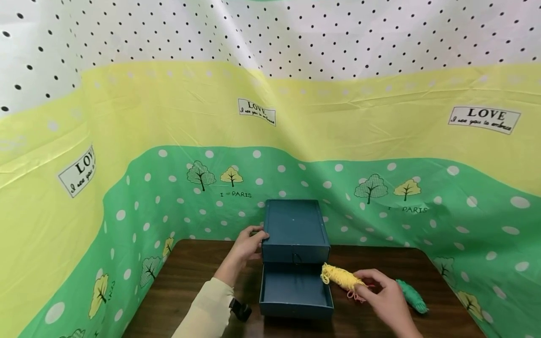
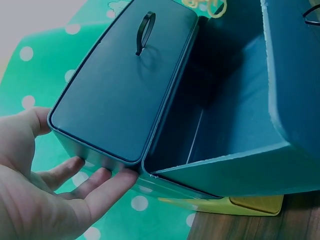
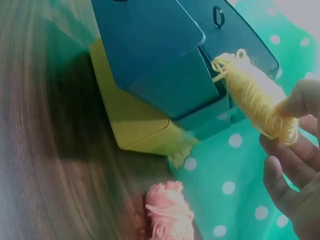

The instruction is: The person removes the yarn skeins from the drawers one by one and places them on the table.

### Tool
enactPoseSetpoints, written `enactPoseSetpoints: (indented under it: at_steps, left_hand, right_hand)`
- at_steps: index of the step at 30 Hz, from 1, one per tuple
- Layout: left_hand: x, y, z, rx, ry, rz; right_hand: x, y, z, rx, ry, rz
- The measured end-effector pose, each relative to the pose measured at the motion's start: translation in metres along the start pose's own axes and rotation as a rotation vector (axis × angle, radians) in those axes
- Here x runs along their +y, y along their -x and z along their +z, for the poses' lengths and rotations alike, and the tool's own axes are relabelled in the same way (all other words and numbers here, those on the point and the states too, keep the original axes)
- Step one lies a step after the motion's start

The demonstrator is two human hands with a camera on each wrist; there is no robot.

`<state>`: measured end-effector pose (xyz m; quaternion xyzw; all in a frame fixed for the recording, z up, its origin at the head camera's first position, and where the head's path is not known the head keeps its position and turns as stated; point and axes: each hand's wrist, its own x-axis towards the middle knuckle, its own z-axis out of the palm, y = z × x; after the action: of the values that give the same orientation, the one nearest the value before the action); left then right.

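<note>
A dark teal drawer box (image 1: 296, 230) stands at the back of the brown table (image 1: 190, 281), its lower drawer (image 1: 296, 293) pulled out toward me and empty. My left hand (image 1: 249, 241) rests with straight fingers (image 2: 107, 187) against the box's left side. My right hand (image 1: 382, 295) pinches a yellow yarn skein (image 1: 340, 277) by one end, just right of the open drawer; the skein (image 3: 255, 95) points at the box. A pink yarn skein (image 3: 170, 212) lies on the table below that hand. A green yarn skein (image 1: 412, 295) lies to the right.
A green, yellow and white printed cloth (image 1: 270, 141) hangs as a backdrop round the table on three sides. A small black clip-like object (image 1: 240, 310) sits by my left sleeve near the drawer's front corner.
</note>
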<state>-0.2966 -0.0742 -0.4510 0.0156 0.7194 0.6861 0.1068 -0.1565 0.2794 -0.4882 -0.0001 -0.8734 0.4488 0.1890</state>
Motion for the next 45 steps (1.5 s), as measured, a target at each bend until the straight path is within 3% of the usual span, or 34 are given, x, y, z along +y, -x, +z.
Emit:
enactPoseSetpoints:
  at_steps: [5, 9, 14, 20, 23, 35, 45]
  left_hand:
    - [-0.001, -0.001, -0.002, -0.006, 0.009, 0.0]
    - [-0.001, 0.001, -0.003, -0.016, 0.016, 0.008]
    - [-0.002, 0.001, -0.002, -0.025, 0.02, 0.017]
    - [-0.003, 0.0, -0.002, -0.022, 0.032, 0.01]
    - [-0.003, 0.0, -0.002, -0.023, 0.036, 0.013]
    - [-0.005, -0.001, -0.001, -0.02, 0.029, 0.021]
    - [-0.005, 0.003, 0.0, -0.014, 0.024, 0.02]
  right_hand:
    - [0.013, 0.002, -0.001, 0.051, 0.012, -0.038]
    - [0.026, 0.005, 0.0, 0.07, 0.007, -0.012]
    - [0.043, 0.01, 0.004, 0.048, 0.023, 0.108]
    - [0.062, 0.014, 0.007, -0.049, 0.044, 0.276]
    - [0.073, 0.014, 0.009, -0.081, 0.05, 0.318]
    - [0.095, 0.02, 0.025, -0.06, 0.186, 0.308]
    - [0.111, 0.022, 0.033, -0.104, 0.153, 0.367]
